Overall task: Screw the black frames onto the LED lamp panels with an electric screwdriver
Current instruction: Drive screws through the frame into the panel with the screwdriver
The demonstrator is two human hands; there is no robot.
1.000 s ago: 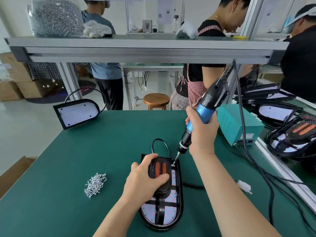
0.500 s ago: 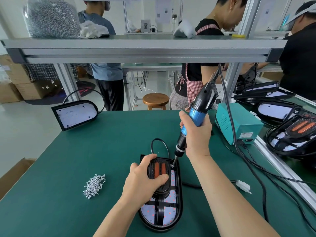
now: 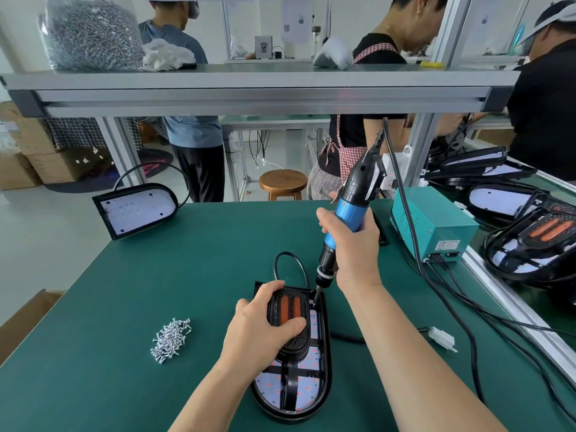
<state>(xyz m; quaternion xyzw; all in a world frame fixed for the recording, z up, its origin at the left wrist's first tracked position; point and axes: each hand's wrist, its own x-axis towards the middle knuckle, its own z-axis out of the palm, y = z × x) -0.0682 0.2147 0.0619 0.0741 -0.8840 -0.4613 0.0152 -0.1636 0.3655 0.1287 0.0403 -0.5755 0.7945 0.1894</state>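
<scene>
The oval LED lamp panel [image 3: 307,389] w/ white board lies near the front edge of the green table surface [image 3: 124,307], approx. in the middle. The left hand [image 3: 261,332] grips the black plastic frame [image 3: 290,375] on it, fingers curled over the frame's far part. The right hand [image 3: 352,244] is wrapped round the blue-black electric screwdriver [image 3: 347,212], bit tip at the panel's far right corner. A pile of small silver screws [image 3: 170,339] lies apart, towards the left edge.

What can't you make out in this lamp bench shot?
Head view:
Screw under the bit of the blue-and-black electric screwdriver: too small.
Upper part of the black plastic frame on the white LED lamp panel: covered by the left hand.
Stacked black lamps at right: cut by the picture edge.
</scene>
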